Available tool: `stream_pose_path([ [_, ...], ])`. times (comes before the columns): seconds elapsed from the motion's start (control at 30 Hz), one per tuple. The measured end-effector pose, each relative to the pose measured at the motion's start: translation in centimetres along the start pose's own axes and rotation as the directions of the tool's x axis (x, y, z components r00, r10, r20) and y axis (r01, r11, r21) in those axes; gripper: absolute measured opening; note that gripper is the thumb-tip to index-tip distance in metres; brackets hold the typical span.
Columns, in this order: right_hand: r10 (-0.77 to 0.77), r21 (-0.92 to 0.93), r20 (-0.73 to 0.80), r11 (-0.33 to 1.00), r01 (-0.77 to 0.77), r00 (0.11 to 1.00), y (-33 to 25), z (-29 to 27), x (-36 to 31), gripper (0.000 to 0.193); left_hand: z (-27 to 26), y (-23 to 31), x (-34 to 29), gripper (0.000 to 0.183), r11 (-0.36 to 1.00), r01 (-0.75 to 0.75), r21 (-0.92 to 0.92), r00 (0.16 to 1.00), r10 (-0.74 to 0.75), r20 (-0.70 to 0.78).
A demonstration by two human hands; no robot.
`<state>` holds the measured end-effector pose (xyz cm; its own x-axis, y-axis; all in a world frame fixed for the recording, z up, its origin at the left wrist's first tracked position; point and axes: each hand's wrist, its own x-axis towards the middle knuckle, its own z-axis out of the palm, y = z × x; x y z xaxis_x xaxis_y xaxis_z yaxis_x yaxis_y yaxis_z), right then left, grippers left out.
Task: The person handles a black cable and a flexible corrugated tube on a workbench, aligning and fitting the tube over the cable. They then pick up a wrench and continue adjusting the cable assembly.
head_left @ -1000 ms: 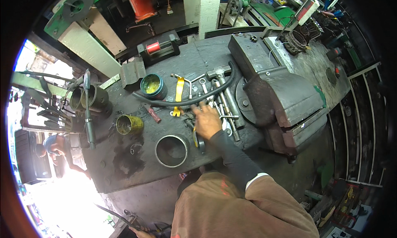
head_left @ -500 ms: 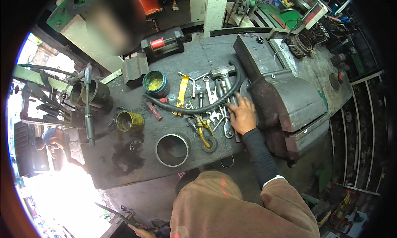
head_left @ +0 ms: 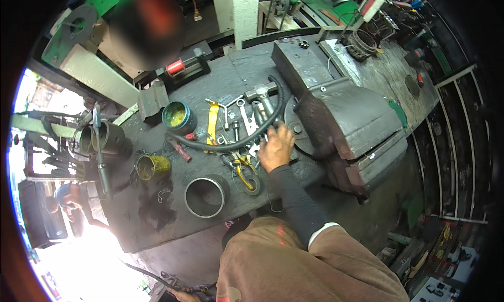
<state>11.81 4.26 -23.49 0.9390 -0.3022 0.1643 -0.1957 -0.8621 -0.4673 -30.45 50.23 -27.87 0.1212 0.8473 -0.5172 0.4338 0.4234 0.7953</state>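
My right hand (head_left: 277, 151), back up and fingers spread, rests over the tool pile on the bench, its fingertips at the bent black hose (head_left: 239, 144) and close to the hammer (head_left: 260, 92). What lies under the palm is hidden. Beside it are a combination wrench (head_left: 244, 111), a bolt-like tool (head_left: 236, 128), an L-shaped wrench (head_left: 227, 113), a yellow strap (head_left: 212, 121), yellow-handled pliers (head_left: 242, 173) and a tape roll (head_left: 252, 185). Low at the frame's bottom, my left hand (head_left: 185, 297) appears closed around a black cable (head_left: 144, 270); it is partly cut off.
A large bench vise (head_left: 357, 123) stands right of the tools. To the left are a grease tub (head_left: 179, 117), a yellow can (head_left: 153, 167), a metal ring (head_left: 206, 197) and a red-handled tool (head_left: 181, 152). Another person (head_left: 71, 199) is at far left.
The view has shifted, so bench and vise sit further left. My right hand has moved slightly left over the tools, towards the hose. My left hand stays low.
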Motion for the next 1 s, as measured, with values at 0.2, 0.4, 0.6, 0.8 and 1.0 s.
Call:
stream_pose_path([
  [0.2,-0.061,0.066,0.103,0.996,0.055,0.993,-4.7,2.5,-2.9,0.040,3.3,2.1,-3.1,0.060,0.986,-0.083,-0.148,0.976,0.050,-0.211],
  [0.4,-0.173,0.213,0.060,0.964,0.157,0.983,-3.1,3.5,-3.4,0.039,1.3,2.7,-3.7,0.059,0.994,-0.062,-0.094,0.987,0.047,-0.151],
  [0.6,-0.237,0.136,-0.184,0.955,0.263,0.954,2.1,-3.5,-4.3,0.031,-2.6,1.1,-4.5,0.059,0.996,-0.021,-0.092,0.987,0.006,-0.159],
  [0.8,0.116,0.036,0.055,0.992,-0.118,0.992,8.2,-5.8,-7.2,0.042,-3.3,-0.7,-6.8,0.055,0.997,0.026,-0.072,0.965,-0.044,-0.259],
  [1.0,0.106,0.079,-0.031,0.991,-0.104,0.994,9.1,-2.8,-6.9,0.049,-3.1,-1.8,-4.7,0.053,0.995,-0.022,-0.099,0.952,-0.009,-0.307],
])
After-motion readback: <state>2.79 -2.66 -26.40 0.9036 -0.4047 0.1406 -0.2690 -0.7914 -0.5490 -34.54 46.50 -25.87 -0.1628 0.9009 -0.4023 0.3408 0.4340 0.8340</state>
